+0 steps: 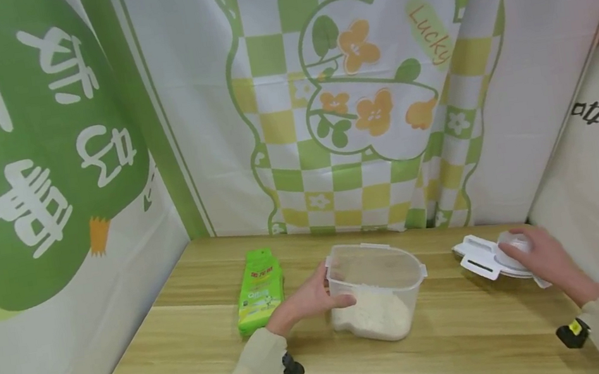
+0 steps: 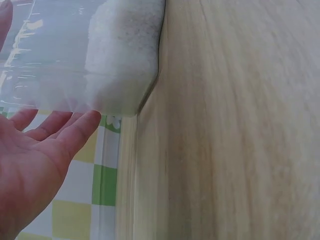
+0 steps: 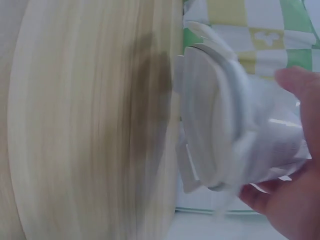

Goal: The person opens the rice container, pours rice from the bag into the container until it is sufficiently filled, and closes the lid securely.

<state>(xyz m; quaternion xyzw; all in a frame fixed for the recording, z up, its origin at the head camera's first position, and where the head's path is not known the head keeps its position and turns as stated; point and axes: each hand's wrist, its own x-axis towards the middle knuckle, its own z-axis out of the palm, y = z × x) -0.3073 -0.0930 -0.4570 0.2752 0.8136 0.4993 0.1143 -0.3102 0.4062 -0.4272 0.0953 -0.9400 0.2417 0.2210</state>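
Observation:
A clear plastic container [image 1: 376,265], partly filled with white rice [image 2: 125,40], stands on the wooden table without a lid. My left hand [image 1: 310,300] holds it by its left end, thumb along the front and fingers at the back. Off to the right, my right hand [image 1: 544,251] grips a clear cup-like part [image 1: 514,244] on top of a white lid [image 1: 488,259] with clip flaps. The lid [image 3: 210,115] is raised off the table, its shadow falling on the wood, and looks slightly blurred in the right wrist view.
A green packet [image 1: 261,291] lies on the table [image 1: 184,350] left of the container, close to my left forearm. Printed cloth hangs [image 1: 335,195] along the table's back edge, with more cloth at both sides.

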